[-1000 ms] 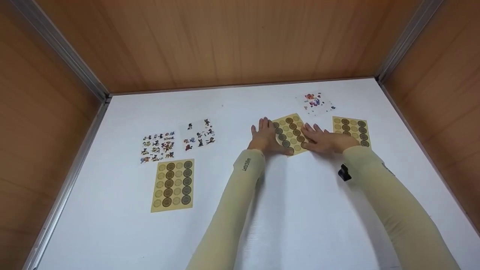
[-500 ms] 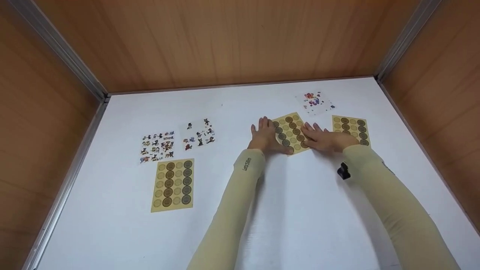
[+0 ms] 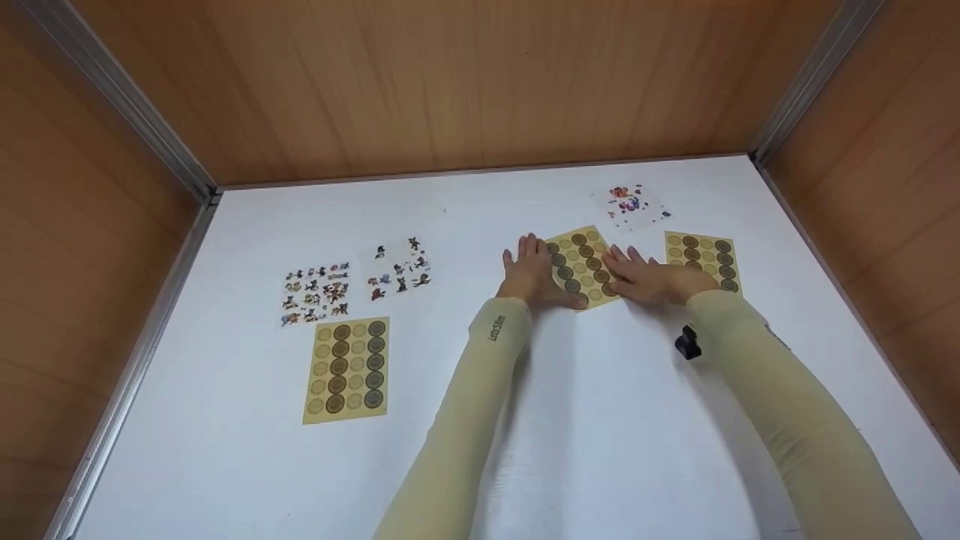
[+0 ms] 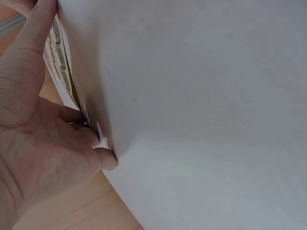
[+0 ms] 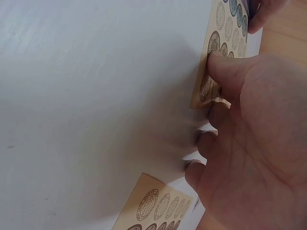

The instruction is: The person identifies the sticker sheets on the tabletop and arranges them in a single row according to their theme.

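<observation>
A tan sheet of round seal stickers (image 3: pixel 579 259) lies flat and slightly turned on the white table, between both hands. My left hand (image 3: pixel 529 274) rests along its left edge, fingers spread and pointing away, thumb on its near corner. On the opposite edge, my right hand (image 3: pixel 651 281) touches the sheet, its thumb pressing on a brown seal (image 5: pixel 214 43) in the right wrist view. Part of a second tan sticker sheet (image 3: pixel 726 259) is hidden behind the right hand. In the left wrist view, only a sliver of the middle sheet (image 4: pixel 60 55) shows beside the left hand.
Another tan sticker sheet (image 3: pixel 346 370) lies at the left. Two clear sheets with small cartoon stickers, one further left (image 3: pixel 315 294) and one nearer the middle (image 3: pixel 400 270), lie above it. A third clear sheet (image 3: pixel 631 206) is at the back right. Wooden panels (image 3: pixel 480 90) border the table.
</observation>
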`<state>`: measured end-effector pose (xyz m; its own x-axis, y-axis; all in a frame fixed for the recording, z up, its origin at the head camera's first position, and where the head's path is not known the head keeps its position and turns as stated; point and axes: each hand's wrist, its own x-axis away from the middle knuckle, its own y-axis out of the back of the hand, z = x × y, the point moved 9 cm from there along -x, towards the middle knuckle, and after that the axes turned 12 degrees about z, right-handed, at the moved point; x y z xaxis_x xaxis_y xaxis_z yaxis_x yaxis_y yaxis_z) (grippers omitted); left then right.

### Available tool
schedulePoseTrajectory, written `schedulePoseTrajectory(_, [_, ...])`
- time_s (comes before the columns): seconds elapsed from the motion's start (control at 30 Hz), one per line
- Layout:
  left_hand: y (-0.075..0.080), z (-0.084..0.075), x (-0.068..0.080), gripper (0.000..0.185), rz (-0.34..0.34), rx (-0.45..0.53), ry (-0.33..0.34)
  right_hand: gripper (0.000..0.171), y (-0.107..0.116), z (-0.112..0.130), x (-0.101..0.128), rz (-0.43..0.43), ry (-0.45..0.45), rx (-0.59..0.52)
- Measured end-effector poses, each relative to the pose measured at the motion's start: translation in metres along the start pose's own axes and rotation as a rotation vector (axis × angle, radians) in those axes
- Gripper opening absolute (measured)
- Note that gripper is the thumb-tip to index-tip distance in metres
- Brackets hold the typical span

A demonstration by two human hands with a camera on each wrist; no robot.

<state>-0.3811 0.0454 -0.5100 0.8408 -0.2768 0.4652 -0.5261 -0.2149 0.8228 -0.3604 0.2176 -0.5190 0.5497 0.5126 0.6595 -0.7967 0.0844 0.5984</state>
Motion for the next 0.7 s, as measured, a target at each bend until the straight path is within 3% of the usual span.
schedulePoseTrajectory(0.7, [-0.0018,-0.0018,-0.0035,0.139,0.012,0.016,-0.015,0.068,0.0001,-0.0010,-0.0019,-0.008,0.007,0.003])
